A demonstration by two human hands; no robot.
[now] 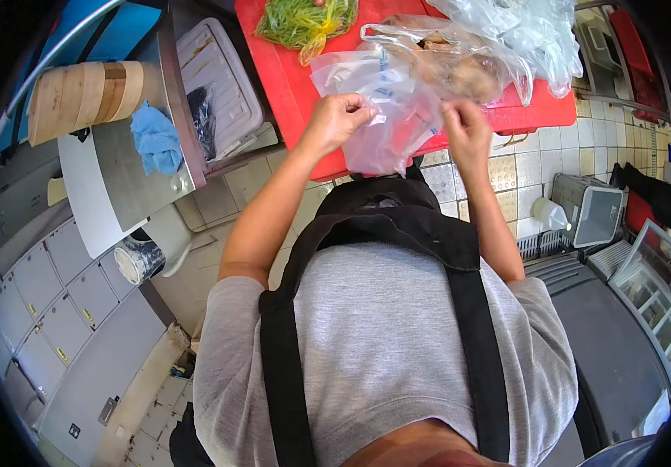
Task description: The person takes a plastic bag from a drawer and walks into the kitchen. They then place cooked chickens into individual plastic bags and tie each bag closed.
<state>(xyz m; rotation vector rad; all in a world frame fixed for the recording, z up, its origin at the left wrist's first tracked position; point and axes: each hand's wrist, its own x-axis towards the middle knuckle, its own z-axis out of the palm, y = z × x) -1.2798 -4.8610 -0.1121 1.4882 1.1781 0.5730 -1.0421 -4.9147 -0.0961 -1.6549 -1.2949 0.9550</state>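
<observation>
A thin translucent plastic bag [386, 144] with blue print is stretched between my hands over the near edge of the red table. My left hand [337, 123] pinches its left side, where a small white patch shows by the fingertips. On the other side my right hand [466, 128], slightly blurred, has its fingers closed at the bag's right edge. Just beyond lies a clear bag [468, 70] with brownish contents I cannot make out. Green vegetables [296, 22] in a bag with a yellow knot lie at the far left.
The red table [285, 86] also bears a pile of clear plastic bags [522, 35]. To the left are a metal counter with a blue cloth [155, 138], a lidded grey bin [223, 78] and a bucket [139, 259]. A grey crate [588, 210] stands on the right.
</observation>
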